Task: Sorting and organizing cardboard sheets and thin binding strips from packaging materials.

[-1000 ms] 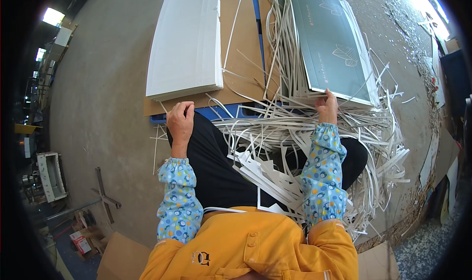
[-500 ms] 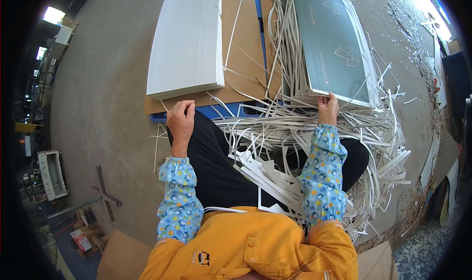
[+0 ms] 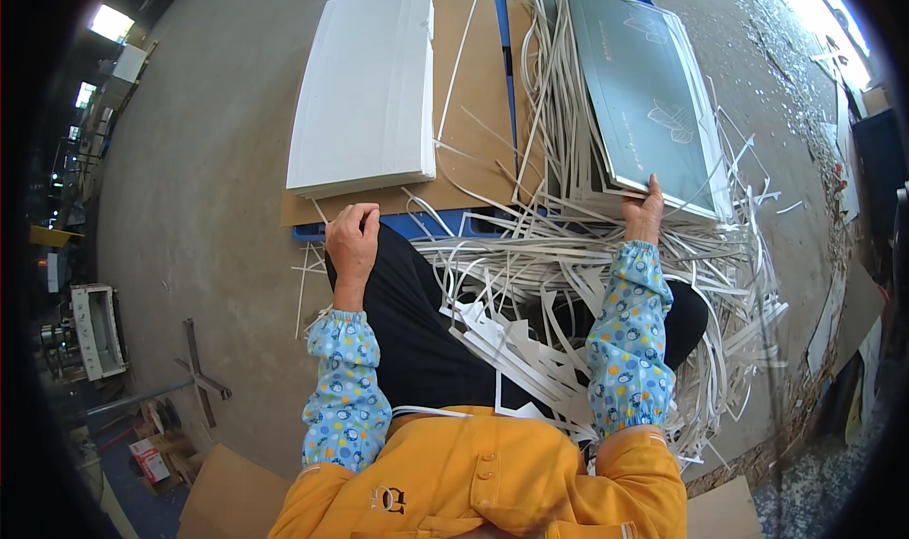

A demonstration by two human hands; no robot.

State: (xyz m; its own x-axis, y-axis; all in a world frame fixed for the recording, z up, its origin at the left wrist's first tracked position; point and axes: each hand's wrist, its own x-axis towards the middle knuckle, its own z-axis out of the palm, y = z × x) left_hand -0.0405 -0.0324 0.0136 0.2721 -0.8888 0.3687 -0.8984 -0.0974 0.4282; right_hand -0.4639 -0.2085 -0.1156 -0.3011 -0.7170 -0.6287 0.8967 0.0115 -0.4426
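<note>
A stack of grey-green printed sheets (image 3: 630, 113) with pale leaf line drawings lies at the right on the pallet. At its near edge, my right hand (image 3: 644, 215) grips the top sheets, thumb above and fingers underneath. That near edge is slightly lifted, and how many sheets are pinched I cannot tell. My left hand (image 3: 352, 245) rests by my left knee with its fingers curled in and nothing visible in them. Just beyond it stands a thick stack of white sheets (image 3: 365, 94) on a brown cardboard sheet (image 3: 466, 94).
Long white paper offcut strips (image 3: 559, 255) heap around the printed stack, between my legs and over my lap. Both stacks sit on a blue plastic pallet (image 3: 407, 226). A metal cross-shaped stand (image 3: 199, 378) is on the concrete floor to the left.
My right hand has closed on the near edge of the printed sheets, thumb now over the top, and lifted it a little. The left hand stays by the knee.
</note>
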